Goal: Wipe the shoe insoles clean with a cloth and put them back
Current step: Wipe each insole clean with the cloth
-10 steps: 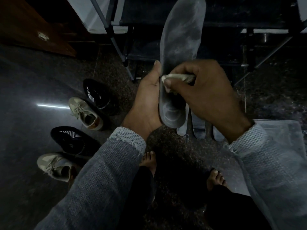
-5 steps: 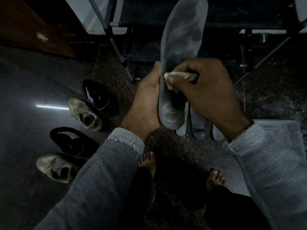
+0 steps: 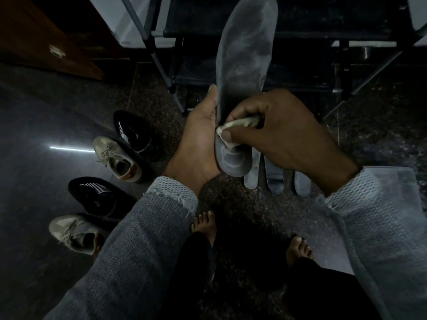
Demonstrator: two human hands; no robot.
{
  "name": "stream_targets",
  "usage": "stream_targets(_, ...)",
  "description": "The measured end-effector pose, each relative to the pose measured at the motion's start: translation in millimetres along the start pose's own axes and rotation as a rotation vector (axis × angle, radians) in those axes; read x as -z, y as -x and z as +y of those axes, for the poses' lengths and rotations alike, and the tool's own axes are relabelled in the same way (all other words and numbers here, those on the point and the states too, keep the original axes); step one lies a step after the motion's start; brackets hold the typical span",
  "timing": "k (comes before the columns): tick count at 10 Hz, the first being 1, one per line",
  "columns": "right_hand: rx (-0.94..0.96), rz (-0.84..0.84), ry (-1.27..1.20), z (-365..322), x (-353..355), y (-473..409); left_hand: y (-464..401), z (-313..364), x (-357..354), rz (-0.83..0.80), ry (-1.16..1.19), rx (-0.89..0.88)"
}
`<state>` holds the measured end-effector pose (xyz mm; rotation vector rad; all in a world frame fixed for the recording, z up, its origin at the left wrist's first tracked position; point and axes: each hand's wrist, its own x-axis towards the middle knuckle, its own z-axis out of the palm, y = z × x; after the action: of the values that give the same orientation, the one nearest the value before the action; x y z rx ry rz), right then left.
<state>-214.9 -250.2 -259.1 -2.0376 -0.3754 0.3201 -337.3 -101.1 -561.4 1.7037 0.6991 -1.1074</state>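
upright, heel down, the insole sits gripped in the left hand; right hand pinches the cloth against its heel.

Both arms wear a grey knitted sweater, its left sleeve and right sleeve ending in paler, open-mesh cuffs with frayed edges at the wrists. Below are dark trousers and bare feet on the floor.

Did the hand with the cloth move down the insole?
Yes. The right hand and cloth slid toward the heel of the insole, nearer the insoles on the floor.
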Motion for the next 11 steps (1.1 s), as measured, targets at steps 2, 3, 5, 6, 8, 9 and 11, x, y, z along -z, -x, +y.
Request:
stream_targets(2, -0.037, 0.265, 0.064, 10, -8, -2, 93, 135, 41, -0.382, 0.534, -0.268)
stream_targets(3, -0.035, 0.316, 0.111, 11, -10, -2, 206, 223, 62, -0.484, 0.926, -0.649)
stream_targets(5, -0.091, 0.321, 0.095, 14, -7, -2, 188, 214, 70, -0.371, 0.933, -0.578)
stream_targets(6, -0.143, 0.267, -0.012, 14, -3, -3, 191, 221, 70, -0.355, 0.926, -0.640)
stream_targets(8, -0.159, 0.208, -0.091, 15, -3, -3, 36, 88, 53, 0.016, -0.022, -0.127)
stream_targets(9, -0.143, 0.266, -0.115, 15, -3, -4, -96, -62, 30, 0.350, -0.442, -0.038)
stream_targets(11, -0.078, 0.391, -0.120, 17, -6, -4, -101, -74, 55, 0.504, -0.349, -0.025)
